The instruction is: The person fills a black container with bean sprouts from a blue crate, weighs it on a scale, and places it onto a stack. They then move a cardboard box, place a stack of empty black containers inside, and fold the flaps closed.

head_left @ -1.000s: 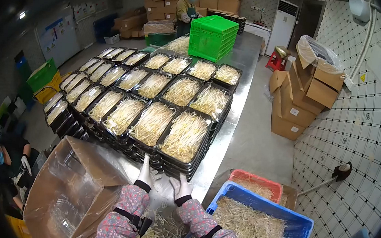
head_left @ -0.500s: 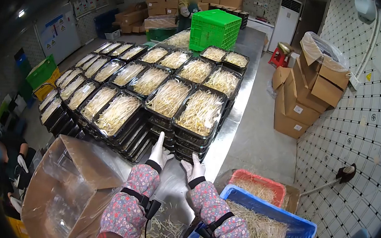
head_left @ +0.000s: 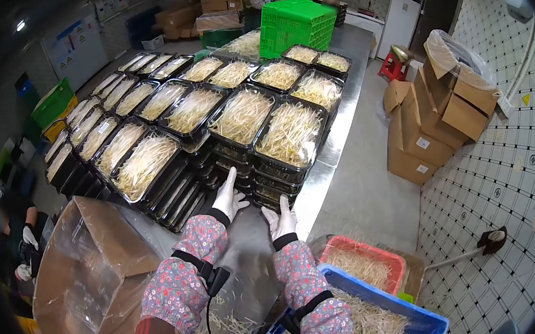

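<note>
Both my hands wear white gloves. My left hand [head_left: 229, 197] has its thumb up and fingers spread, at the near left side of a stack of black trays. My right hand [head_left: 282, 218] is open too, fingers stretched toward the near lower edge of the stack on the right. Whether the fingertips press on the trays is hard to make out. Bean sprouts fill the top trays, under clear film: the left tray [head_left: 242, 116] and the right tray [head_left: 290, 134] of this front pair. Another sprout tray [head_left: 145, 167] tops the stacks to the left.
A lined carton [head_left: 107, 229] stands at front left. At front right are a blue crate [head_left: 423, 324] and a red basket [head_left: 397, 263] with loose sprouts. A green crate [head_left: 297, 28] sits farther back on the steel table [head_left: 323, 185]. One co-worker [head_left: 254, 5] stands behind; another is at left.
The right-hand stacks have slid away from me along the table relative to the stacks on the left. My hands have followed them forward. The head view has shifted slightly.
</note>
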`<state>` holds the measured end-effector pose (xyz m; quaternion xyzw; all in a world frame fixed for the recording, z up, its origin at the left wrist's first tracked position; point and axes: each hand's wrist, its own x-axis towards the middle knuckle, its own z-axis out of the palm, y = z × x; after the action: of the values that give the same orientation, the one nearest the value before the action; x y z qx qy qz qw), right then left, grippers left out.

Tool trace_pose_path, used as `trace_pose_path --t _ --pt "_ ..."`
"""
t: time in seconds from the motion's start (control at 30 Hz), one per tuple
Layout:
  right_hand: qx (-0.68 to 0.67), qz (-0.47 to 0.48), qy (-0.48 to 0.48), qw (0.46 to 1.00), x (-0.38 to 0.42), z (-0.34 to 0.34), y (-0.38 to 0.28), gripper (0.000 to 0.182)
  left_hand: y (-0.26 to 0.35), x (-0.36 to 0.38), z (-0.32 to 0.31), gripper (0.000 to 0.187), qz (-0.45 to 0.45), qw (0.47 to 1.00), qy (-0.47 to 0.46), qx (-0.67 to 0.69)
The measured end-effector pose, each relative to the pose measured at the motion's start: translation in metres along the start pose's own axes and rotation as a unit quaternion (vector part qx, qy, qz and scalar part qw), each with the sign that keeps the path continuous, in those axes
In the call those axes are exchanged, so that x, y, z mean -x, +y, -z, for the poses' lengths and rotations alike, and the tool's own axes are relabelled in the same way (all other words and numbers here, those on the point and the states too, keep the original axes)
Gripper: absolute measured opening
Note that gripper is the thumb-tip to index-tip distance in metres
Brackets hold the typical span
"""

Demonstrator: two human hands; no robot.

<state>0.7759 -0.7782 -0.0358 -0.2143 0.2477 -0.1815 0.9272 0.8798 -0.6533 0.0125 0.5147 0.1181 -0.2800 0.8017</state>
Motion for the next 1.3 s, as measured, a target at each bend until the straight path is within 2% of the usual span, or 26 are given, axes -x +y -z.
trace_pose_path --t 0.1,0.17,0.23,0.3,0.37,0.47,0.5,0.53,0.57,0.6,0.63,0.67,0.7,0.73,0.77,0.8,0.83,0.9,0.93,1.07,1.1,1.17,1.23,1.3 --pt "-0.022 -0.019 -0.031 0.999 -0.008 0.009 0.001 0.061 -0.002 0.005 0.007 0.110 0.005 1.000 0.005 -0.018" --pt "-0.048 -0.044 -0.094 0.993 -0.011 0.019 -0.001 0.064 -0.009 0.011 0.017 0.108 0.003 1.000 -0.007 0.012" --pt "-0.046 -0.099 -0.098 0.989 -0.009 0.027 -0.005 0.081 -0.021 0.031 0.032 0.104 0.017 1.000 -0.003 -0.014" --pt "-0.007 -0.107 -0.048 0.993 0.007 0.028 -0.007 0.099 -0.044 0.053 0.073 0.080 0.046 0.998 -0.027 -0.025" --pt "0.056 -0.131 -0.026 0.989 0.021 0.031 -0.009 0.102 -0.050 0.092 0.108 0.054 0.050 0.998 -0.025 -0.010" --pt "0.126 -0.116 -0.031 0.985 0.052 0.037 -0.009 0.087 -0.057 0.129 0.186 0.034 0.027 0.996 0.070 0.053" --pt "0.158 -0.102 -0.033 0.982 0.063 0.037 -0.009 0.083 -0.058 0.132 0.218 0.035 0.000 0.989 0.139 0.045" --pt "0.210 -0.087 -0.079 0.971 0.070 0.044 -0.011 0.082 -0.048 0.135 0.235 0.043 -0.027 0.980 0.190 0.058" --pt "0.263 -0.031 -0.126 0.956 0.082 0.048 -0.012 0.072 -0.038 0.137 0.245 0.052 -0.055 0.967 0.239 0.072" --pt "0.403 0.069 -0.168 0.897 0.091 0.057 -0.014 0.063 -0.030 0.134 0.250 0.052 -0.061 0.966 0.238 0.076" --pt "0.529 0.169 -0.202 0.807 0.101 0.057 -0.023 0.055 -0.019 0.130 0.251 0.065 -0.090 0.959 0.257 0.079" --pt "0.677 0.253 -0.212 0.658 0.113 0.059 -0.039 0.049 -0.008 0.125 0.250 0.079 -0.119 0.950 0.275 0.084" --pt "0.791 0.326 -0.207 0.475 0.127 0.052 -0.059 0.044 0.002 0.121 0.243 0.079 -0.124 0.950 0.271 0.088" --pt "0.804 0.305 -0.213 0.464 0.129 0.067 -0.060 0.047 0.011 0.117 0.234 0.095 -0.091 0.953 0.265 0.115" --pt "0.832 0.221 -0.213 0.462 0.134 0.075 -0.063 0.044 0.020 0.111 0.225 0.113 -0.057 0.954 0.258 0.141" --pt "0.866 0.173 -0.232 0.408 0.142 0.073 -0.070 0.043 0.025 0.097 0.223 0.118 -0.042 0.956 0.217 0.191" --pt "0.842 0.245 -0.246 0.414 0.147 0.076 -0.069 0.041 0.032 0.098 0.216 0.107 -0.061 0.973 0.094 0.202" --pt "0.832 0.297 -0.218 0.415 0.151 0.080 -0.063 0.034 0.039 0.097 0.186 0.094 -0.155 0.973 0.013 0.173" --pt "0.833 0.299 -0.217 0.412 0.151 0.078 -0.062 0.034 0.041 0.094 0.182 0.083 -0.144 0.968 0.004 0.204" --pt "0.826 0.319 -0.202 0.418 0.155 0.071 -0.054 0.031 0.037 0.066 0.178 0.088 -0.139 0.973 -0.006 0.184" --pt "0.831 0.315 -0.201 0.411 0.153 0.071 -0.055 0.031 0.040 0.066 0.166 0.087 -0.132 0.974 0.011 0.185" --pt "0.830 0.312 -0.203 0.415 0.148 0.076 -0.055 0.029 0.042 0.055 0.148 0.085 -0.142 0.976 -0.016 0.164" --pt "0.803 0.330 -0.212 0.449 0.151 0.072 -0.057 0.027 0.041 0.036 0.136 0.083 -0.144 0.979 -0.017 0.144" --pt "0.795 0.342 -0.212 0.454 0.154 0.068 -0.060 0.025 0.042 0.017 0.125 0.071 -0.104 0.980 -0.002 0.169"
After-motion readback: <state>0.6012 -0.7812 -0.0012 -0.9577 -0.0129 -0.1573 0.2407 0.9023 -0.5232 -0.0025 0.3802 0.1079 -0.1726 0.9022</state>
